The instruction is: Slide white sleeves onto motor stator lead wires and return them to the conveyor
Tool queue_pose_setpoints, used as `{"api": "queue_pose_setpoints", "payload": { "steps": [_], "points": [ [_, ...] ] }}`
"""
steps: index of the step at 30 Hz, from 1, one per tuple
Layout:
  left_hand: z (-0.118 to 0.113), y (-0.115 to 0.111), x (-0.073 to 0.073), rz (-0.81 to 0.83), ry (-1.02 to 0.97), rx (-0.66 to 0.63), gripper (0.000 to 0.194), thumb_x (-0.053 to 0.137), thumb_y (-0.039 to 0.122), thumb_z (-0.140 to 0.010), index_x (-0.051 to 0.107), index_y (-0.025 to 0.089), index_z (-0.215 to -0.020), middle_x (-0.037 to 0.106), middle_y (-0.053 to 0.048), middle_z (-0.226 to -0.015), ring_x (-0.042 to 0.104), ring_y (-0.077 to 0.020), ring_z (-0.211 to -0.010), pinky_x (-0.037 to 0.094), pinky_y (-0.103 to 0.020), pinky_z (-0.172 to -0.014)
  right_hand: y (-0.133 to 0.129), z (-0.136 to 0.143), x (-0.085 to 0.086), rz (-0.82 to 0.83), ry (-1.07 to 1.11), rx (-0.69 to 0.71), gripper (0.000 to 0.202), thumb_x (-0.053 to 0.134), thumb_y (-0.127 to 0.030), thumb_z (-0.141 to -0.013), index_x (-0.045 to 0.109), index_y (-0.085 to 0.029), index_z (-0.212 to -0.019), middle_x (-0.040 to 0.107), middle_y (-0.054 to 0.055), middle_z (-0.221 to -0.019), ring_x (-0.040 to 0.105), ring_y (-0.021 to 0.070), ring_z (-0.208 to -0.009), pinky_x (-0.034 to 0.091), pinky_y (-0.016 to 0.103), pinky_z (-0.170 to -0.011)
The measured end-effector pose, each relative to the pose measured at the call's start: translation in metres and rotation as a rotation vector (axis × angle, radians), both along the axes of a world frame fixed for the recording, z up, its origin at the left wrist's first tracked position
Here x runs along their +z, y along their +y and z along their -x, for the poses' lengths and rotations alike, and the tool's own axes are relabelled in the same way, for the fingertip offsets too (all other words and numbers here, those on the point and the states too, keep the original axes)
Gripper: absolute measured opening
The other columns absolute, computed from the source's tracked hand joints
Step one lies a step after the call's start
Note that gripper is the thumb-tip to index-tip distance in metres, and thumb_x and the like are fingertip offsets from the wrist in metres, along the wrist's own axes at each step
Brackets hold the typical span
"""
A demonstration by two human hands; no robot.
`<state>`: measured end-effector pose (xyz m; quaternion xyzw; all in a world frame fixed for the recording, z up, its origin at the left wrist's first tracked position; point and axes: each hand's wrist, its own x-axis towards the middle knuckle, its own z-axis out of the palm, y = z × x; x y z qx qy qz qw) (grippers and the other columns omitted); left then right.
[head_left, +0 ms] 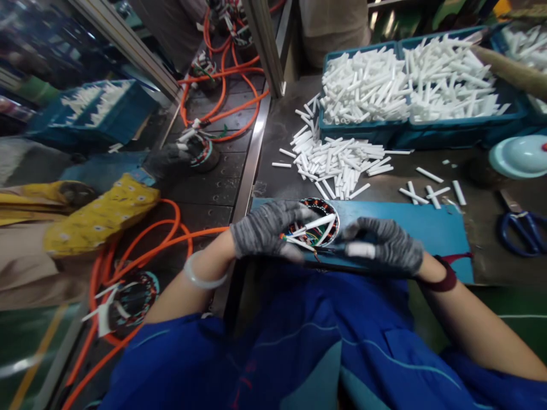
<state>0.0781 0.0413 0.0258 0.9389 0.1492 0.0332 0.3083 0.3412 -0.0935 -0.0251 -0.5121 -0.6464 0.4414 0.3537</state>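
Note:
A round motor stator (336, 223) with dark orange-and-black windings lies on the blue mat (410, 219) in front of me. White sleeves (322, 222) cover some of its leads, and thin coloured wires show inside. My left hand (271, 230), in a striped grey glove, curls around the stator's left side, its fingers and thumb closed on the leads. My right hand (387, 245), gloved likewise with white wrap on the thumb, is closed on a dark slim hand tool (331, 249). The tool's tip points left toward the leads; blur hides its exact kind.
Loose white sleeves (337, 162) lie heaped behind the mat, before blue bins (363, 131) full of more. Blue-handled scissors (523, 233) and a lidded container (519, 156) are at right. Left, orange cables (166, 250) run among other stators (132, 302); a co-worker's yellow sleeve (102, 216) reaches in.

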Motion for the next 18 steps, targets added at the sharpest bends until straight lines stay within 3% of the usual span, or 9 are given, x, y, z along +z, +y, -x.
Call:
{"api": "queue_pose_setpoints", "payload": {
  "steps": [3,6,8,11,14,18],
  "points": [
    [0.029,0.005,-0.02,0.144,-0.107,-0.087,0.062,0.073,0.051,-0.086,0.06,0.022,-0.139,0.058,-0.016,-0.145,0.058,-0.0282,-0.133,0.048,-0.04,-0.11,-0.007,0.013,-0.005,-0.123,-0.066,0.14,0.038,0.074,-0.051,-0.087,0.072,-0.022,-0.11,0.076,0.007,-0.106,0.072,0.0234,-0.097,0.058,0.039,-0.087],
    [0.03,-0.005,-0.031,0.102,-0.114,0.091,0.042,0.069,0.047,-0.091,0.068,0.017,-0.12,0.068,-0.016,-0.127,0.065,-0.0253,-0.12,0.053,-0.038,-0.102,0.0,0.021,-0.011,-0.23,-0.162,0.069,0.028,0.061,-0.044,-0.098,0.073,-0.022,-0.11,0.077,0.007,-0.1,0.072,0.0211,-0.092,0.058,0.036,-0.085],
    [0.023,-0.016,-0.023,0.003,-0.019,0.263,0.035,0.068,0.048,-0.091,0.071,0.016,-0.106,0.073,-0.011,-0.108,0.07,-0.0225,-0.104,0.055,-0.034,-0.094,0.006,0.021,-0.009,-0.301,-0.29,-0.044,0.027,0.06,-0.041,-0.098,0.073,-0.022,-0.11,0.076,0.008,-0.103,0.072,0.0233,-0.094,0.057,0.039,-0.087],
    [0.012,-0.027,0.005,-0.026,0.119,0.437,0.036,0.07,0.052,-0.088,0.075,0.018,-0.096,0.074,-0.004,-0.089,0.07,-0.0198,-0.087,0.054,-0.03,-0.084,0.01,0.02,0.0,-0.418,-0.415,-0.176,0.027,0.057,-0.034,-0.098,0.071,-0.021,-0.117,0.074,0.011,-0.118,0.069,0.0269,-0.108,0.054,0.045,-0.095],
    [0.007,-0.023,0.028,0.241,0.118,0.418,0.042,0.072,0.058,-0.083,0.077,0.02,-0.101,0.076,-0.001,-0.089,0.07,-0.0194,-0.087,0.053,-0.028,-0.081,0.011,0.026,0.008,-0.497,-0.387,-0.107,0.037,0.056,-0.031,-0.095,0.065,-0.021,-0.13,0.073,0.01,-0.121,0.068,0.0261,-0.11,0.052,0.046,-0.1],
    [0.005,-0.009,0.029,0.5,0.11,0.392,0.05,0.077,0.063,-0.074,0.077,0.017,-0.096,0.077,-0.002,-0.09,0.07,-0.021,-0.09,0.054,-0.031,-0.085,0.013,0.039,0.01,-0.537,-0.545,-0.127,0.047,0.058,-0.034,-0.092,0.063,-0.018,-0.136,0.075,0.01,-0.111,0.065,0.0317,-0.108,0.043,0.055,-0.105]
  ]
}}
